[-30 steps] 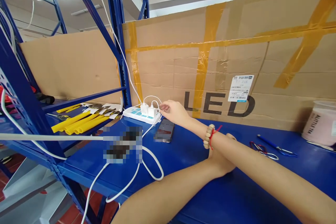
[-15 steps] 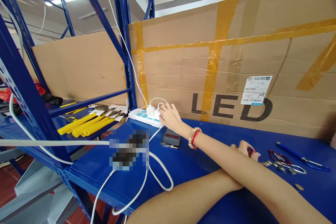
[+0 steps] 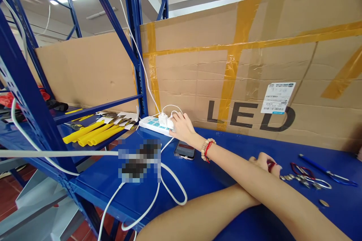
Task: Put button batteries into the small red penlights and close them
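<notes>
the right hand (image 3: 183,128) reaches across to the far left of the blue desk (image 3: 213,173), its grip bent round a white adapter (image 3: 170,123) with thumb low and fingers over the top, pinching it; part of the adapter is hidden by the hand. that adapter sits on a white power strip (image 3: 149,123) with pale blue sockets, just beside a second white adapter (image 3: 163,119). beaded and red-string bracelets (image 3: 206,150) circle the right wrist. the left arm passes beneath the right one, so the left hand (image 3: 261,161) is out on the right side of the desk, its grip curled and pinching a small red piece (image 3: 271,166), too covered to make out. just right of it lie small metal pieces (image 3: 304,182) and a red-and-silver looped item (image 3: 302,170), then a long blue tool (image 3: 313,163); a round disc (image 3: 324,203) lies nearer the desk's front. a dark phone (image 3: 185,150) rests face up below the right hand. a white cable (image 3: 171,175) loops near a blurred-out patch at left, yellow tubes (image 3: 96,135) lie farther left, and a taped cardboard sheet (image 3: 195,71) stands behind.
</notes>
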